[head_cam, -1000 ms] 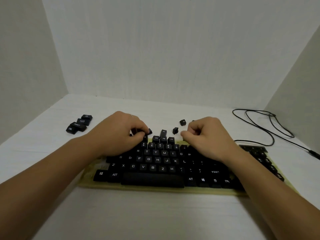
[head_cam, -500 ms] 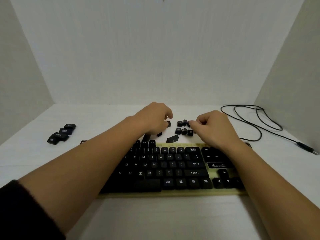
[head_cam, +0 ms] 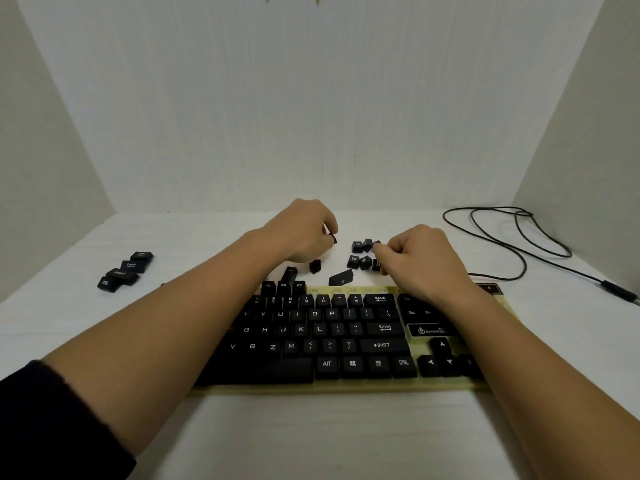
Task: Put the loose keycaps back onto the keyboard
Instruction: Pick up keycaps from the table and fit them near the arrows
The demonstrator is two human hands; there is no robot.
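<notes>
Head view: the left hand (head_cam: 304, 233) pinches a keycap (head_cam: 333, 238) just behind the keyboard (head_cam: 346, 345). The right hand (head_cam: 419, 261) pinches a second keycap (head_cam: 376, 243) at the loose keycaps (head_cam: 360, 262) beside it; larger keycaps (head_cam: 124, 271) lie far left.

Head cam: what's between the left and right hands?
Head view: a cluster of loose keycaps sits on the table between the left hand and the right hand, close to the right hand's fingers. The stretch nearer the left hand is bare.
</notes>
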